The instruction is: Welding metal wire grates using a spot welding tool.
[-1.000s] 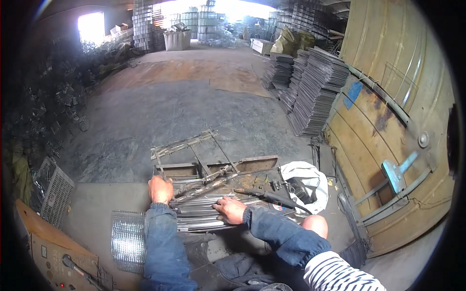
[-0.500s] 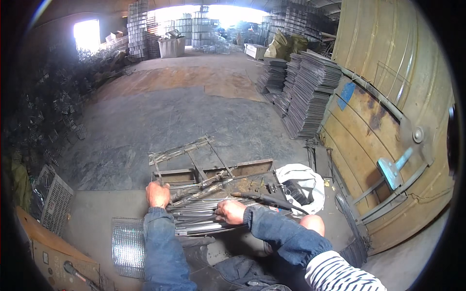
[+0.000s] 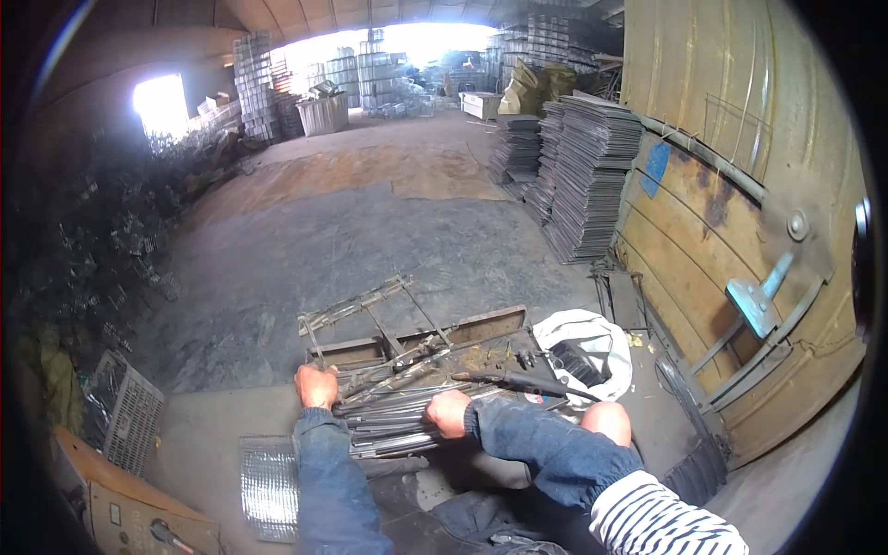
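A layer of thin metal rods [image 3: 393,437] lies across a low metal worktable in front of me. At its left end my left hand [image 3: 317,387] is closed in a fist beside a hinged bar frame [image 3: 393,324]; what it grips is hidden. My right hand [image 3: 449,413] rests on the right part of the rods, its fingers curled down around rods, the fingertips out of sight. Just beyond the right hand, a black torch-like handle [image 3: 513,380] with a cable lies on the table's dirty top [image 3: 490,356].
A white sack [image 3: 615,347] holding dark coiled material stands right of the table. A wire mesh panel [image 3: 270,486] lies by my left forearm. At lower left is a control box [image 3: 139,518] near a perforated crate [image 3: 131,421]. Tall stacks of dark panels [image 3: 597,176] stand along the right wall.
The whole view has tilted slightly, shifting the scene. Both hands stay at nearly the same places on the work; my right hand's fingers look more curled than before.
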Available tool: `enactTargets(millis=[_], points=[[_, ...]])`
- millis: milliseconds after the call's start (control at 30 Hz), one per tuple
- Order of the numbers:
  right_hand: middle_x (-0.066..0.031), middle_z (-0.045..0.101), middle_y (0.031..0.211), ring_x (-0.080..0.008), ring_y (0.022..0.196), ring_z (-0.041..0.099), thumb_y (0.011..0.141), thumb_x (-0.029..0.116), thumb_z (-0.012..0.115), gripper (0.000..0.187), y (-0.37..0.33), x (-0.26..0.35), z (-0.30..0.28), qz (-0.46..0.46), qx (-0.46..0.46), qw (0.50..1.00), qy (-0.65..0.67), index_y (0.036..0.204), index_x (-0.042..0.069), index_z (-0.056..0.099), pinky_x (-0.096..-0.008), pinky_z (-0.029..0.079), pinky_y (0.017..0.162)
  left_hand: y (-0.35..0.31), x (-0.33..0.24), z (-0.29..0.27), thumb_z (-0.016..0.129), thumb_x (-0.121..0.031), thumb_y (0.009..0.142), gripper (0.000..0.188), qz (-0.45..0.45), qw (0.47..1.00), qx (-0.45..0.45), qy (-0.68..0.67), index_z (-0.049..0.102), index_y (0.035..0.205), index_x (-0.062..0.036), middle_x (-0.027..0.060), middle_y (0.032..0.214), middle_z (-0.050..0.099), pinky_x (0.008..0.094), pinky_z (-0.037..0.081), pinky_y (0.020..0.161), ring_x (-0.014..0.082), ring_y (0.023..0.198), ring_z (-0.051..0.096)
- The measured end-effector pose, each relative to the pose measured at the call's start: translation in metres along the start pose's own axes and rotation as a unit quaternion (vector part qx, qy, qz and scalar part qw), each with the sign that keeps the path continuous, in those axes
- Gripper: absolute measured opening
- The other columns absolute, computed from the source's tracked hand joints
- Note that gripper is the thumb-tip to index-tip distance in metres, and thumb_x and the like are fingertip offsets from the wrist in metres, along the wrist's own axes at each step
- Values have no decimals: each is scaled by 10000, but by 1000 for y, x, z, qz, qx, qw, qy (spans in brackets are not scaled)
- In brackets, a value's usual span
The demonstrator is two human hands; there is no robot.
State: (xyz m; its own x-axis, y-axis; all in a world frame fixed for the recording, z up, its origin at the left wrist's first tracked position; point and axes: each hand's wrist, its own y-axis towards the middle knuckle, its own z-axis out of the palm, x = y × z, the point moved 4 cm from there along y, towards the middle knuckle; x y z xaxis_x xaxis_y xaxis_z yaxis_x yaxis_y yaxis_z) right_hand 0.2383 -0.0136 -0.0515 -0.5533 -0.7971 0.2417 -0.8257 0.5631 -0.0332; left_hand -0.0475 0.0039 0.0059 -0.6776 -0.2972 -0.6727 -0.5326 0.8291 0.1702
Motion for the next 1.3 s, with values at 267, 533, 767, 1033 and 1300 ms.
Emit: enactTargets(millis=[267,533,767,1033,1300], points=[[-197,707,818,-409,812,701,651,129,669,229,-39,-12,-19,11,1,1000,4,860,72,745,-504,562,714,-3,-10,4,805,-201,755,303,6,1000,-5,-6,764,965,14,275,981,721,495,546,864,447,981,700],[-233,664,1053,-433,996,659,757,52,627,288,-86,-14,-48,62,-30,996,55,1039,-3,631,-511,542,850,-2,-2,5,819,-212,756,347,9,1000,-9,-6,743,943,69,311,980,706,500,543,868,460,992,693],[-234,678,971,-430,927,670,928,227,680,256,-98,-17,-70,37,-153,976,149,1081,23,676,-491,548,823,-12,4,15,802,-238,792,346,-10,1000,5,2,736,912,80,323,973,697,522,535,870,486,960,686],[-275,690,1071,-433,1007,684,886,56,665,380,-42,-69,-136,78,-245,958,126,1261,-2,639,-426,562,873,15,-17,6,772,-267,815,380,25,999,18,44,730,954,84,330,979,689,517,542,867,473,989,682],[-253,704,889,-423,857,700,829,139,659,292,25,-123,-130,133,-198,971,23,1095,54,746,-471,574,801,-2,-9,5,753,-255,825,337,-17,998,27,51,743,978,45,319,1003,696,514,537,890,485,1014,670]])
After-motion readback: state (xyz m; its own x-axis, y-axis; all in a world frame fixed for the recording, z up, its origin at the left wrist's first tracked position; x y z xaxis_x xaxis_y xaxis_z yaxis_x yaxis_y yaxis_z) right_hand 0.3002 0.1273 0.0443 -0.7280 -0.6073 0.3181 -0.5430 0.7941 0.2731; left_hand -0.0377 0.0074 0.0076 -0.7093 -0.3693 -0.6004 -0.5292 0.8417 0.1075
